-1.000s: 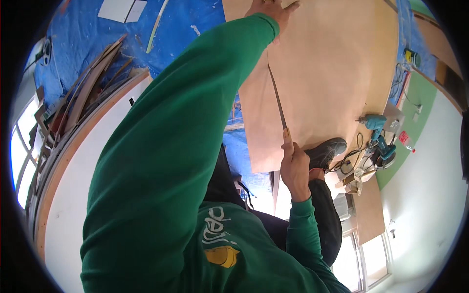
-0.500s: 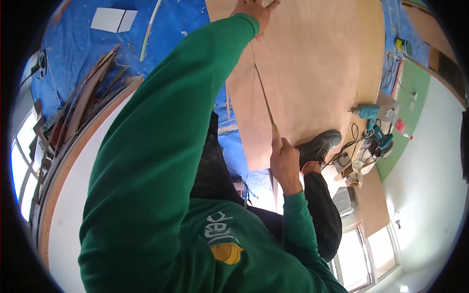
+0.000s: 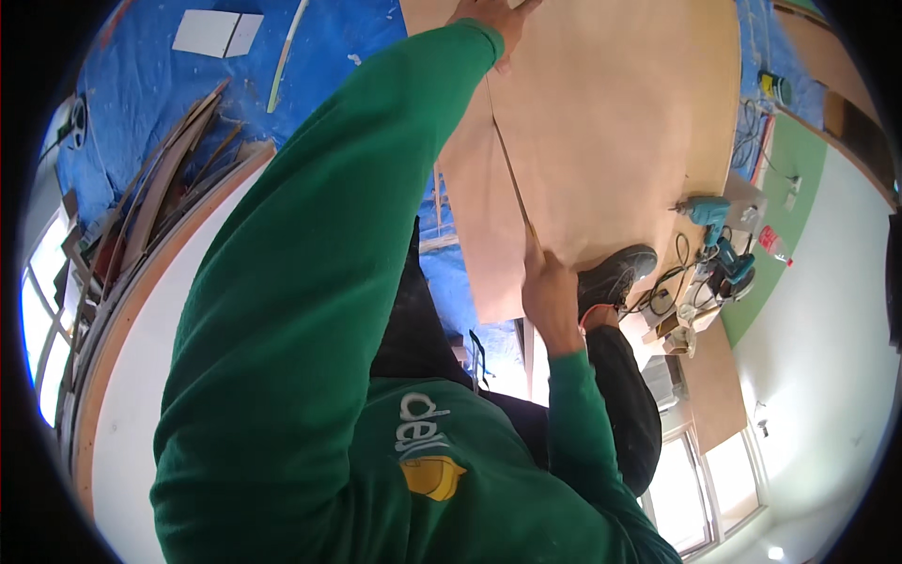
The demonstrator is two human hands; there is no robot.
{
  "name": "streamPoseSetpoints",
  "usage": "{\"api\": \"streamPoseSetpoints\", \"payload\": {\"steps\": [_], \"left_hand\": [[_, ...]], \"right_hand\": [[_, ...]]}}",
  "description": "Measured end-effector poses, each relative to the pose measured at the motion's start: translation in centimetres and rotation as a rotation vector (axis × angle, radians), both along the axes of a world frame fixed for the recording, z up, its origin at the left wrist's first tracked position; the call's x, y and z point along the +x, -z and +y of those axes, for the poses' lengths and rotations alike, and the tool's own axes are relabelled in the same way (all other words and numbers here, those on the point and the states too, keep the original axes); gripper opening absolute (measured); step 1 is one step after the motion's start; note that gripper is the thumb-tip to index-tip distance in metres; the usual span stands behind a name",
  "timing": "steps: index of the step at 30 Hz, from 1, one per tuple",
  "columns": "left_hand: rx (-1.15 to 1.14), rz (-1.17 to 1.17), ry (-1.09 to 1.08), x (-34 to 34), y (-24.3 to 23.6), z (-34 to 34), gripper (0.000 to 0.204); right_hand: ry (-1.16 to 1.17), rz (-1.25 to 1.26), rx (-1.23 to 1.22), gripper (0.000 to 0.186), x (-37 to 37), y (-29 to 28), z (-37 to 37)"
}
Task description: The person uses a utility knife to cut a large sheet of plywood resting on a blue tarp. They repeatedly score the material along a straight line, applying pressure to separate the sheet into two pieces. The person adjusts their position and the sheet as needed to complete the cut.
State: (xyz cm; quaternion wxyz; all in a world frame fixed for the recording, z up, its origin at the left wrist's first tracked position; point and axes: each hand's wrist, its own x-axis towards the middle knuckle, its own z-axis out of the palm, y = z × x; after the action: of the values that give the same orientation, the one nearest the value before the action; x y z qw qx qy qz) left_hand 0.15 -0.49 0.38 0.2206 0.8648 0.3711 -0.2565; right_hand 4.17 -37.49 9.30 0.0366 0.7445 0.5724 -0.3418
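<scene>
A large sheet of plywood lies below me, with a thin straight cut line running through its left part. My right hand is closed round the handle of a handsaw, near the sheet's front edge. The handsaw's blade shows nearly edge-on as a dark narrow strip, lying along the cut line and pointing away from me. At the top edge of the picture, my left hand presses on the plywood beside the line, fingers spread and partly out of view. My shoe stands on the sheet just right of the saw hand.
A teal power drill and a second teal power tool with cables lie at the right, near a plastic bottle. Blue sheeting covers the floor. Wood offcuts are piled at the left.
My right hand has pushed a little farther away from me, taking the handsaw along the line. My left hand has stayed almost in place on the plywood.
</scene>
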Motion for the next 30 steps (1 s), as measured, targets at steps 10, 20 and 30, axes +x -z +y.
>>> {"api": "streamPoseSetpoints", "payload": {"steps": [10,20,30], "left_hand": [[0.001,-0.045,0.023,1.0,-1.3,-0.9,0.133],[0.017,0.025,-0.009,-1.2,0.8,0.0,0.136],[0.001,0.022,0.007,0.3,1.4,0.7,0.140]], "right_hand": [[0.310,0.021,-0.027,0.031,-0.1,14.2,10.4],[0.119,0.070,-0.045,0.028,-0.4,0.1,-0.6],[0.022,-0.025,0.099,0.029,-0.2,8.8,4.5]]}}
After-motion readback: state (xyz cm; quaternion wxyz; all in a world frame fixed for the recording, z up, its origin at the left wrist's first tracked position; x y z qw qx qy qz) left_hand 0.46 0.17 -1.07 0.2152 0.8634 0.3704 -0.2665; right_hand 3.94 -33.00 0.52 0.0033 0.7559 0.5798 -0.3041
